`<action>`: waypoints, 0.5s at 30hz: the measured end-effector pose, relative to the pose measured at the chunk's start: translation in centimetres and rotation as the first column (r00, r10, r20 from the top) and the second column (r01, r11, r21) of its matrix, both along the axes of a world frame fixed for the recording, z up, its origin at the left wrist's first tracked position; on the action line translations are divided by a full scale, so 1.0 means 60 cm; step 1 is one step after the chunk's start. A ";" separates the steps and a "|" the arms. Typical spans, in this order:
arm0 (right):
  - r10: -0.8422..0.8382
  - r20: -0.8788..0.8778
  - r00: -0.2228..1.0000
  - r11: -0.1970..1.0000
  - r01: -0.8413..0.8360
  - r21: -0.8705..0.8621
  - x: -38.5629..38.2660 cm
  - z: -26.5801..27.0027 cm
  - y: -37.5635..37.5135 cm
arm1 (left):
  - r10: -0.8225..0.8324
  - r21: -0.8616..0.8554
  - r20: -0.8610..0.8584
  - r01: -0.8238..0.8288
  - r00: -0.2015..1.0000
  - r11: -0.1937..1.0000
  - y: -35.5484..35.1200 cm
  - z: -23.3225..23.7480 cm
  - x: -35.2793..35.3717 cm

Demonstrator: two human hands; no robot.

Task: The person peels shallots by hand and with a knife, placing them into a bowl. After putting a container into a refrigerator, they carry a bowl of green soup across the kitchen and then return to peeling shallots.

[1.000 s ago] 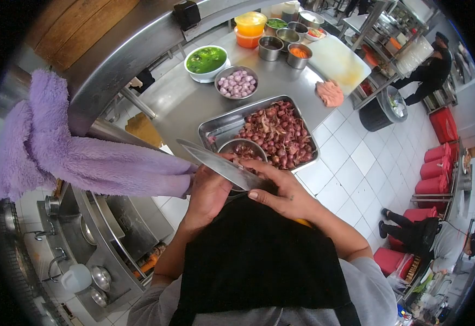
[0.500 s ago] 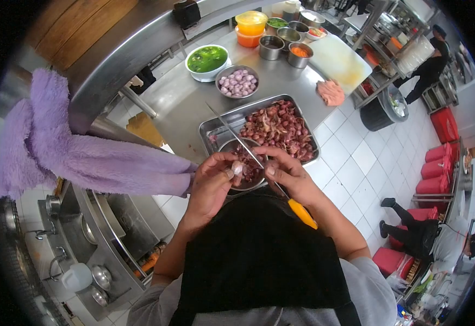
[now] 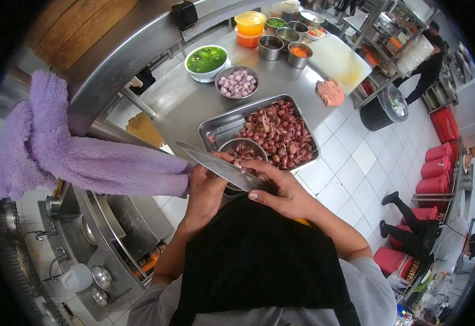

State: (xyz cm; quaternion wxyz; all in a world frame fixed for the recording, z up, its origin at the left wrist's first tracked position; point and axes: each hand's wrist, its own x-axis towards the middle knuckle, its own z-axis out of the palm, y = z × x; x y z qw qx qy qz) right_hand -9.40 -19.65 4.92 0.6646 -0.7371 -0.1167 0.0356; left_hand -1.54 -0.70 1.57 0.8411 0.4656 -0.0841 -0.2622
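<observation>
My right hand grips a knife, its broad blade turned flat and pointing up to the left. Only a bit of its yellow handle shows beside the apron. My left hand is closed behind the blade, its fingers partly covered; a small pale-pink shallot shows at the fingertips. Both hands are over a steel bowl with reddish skins in it. This bowl stands in a steel tray heaped with unpeeled red shallots. Behind the tray, a bowl holds peeled shallots.
On the steel table are a white bowl of green leaves in liquid, orange and yellow tubs, several metal pots, a cutting board and a pink cloth. Purple fluffy fabric hangs at left. Two people are at right.
The knife has rotated from edge-on to flat, its tip swinging left and down across my left hand. My right hand has turned with it, and the handle is now mostly hidden.
</observation>
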 end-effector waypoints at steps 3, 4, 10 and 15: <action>-0.038 0.039 0.999 0.998 0.040 -0.050 0.001 0.002 0.003 | 0.042 0.036 0.008 -0.042 0.999 0.998 -0.004 0.006 -0.004; -0.047 0.067 0.997 0.995 0.052 -0.083 0.001 0.002 0.003 | 0.084 0.044 0.003 -0.084 0.996 0.996 -0.005 0.008 -0.005; 0.054 -0.415 0.908 0.931 0.104 0.350 0.007 -0.028 -0.029 | 0.016 -0.010 0.033 -0.016 0.999 1.000 0.001 0.004 -0.003; -0.027 -0.395 0.918 0.979 0.105 0.177 0.013 -0.061 -0.036 | 0.077 0.018 0.131 -0.080 0.988 0.997 0.007 0.005 -0.001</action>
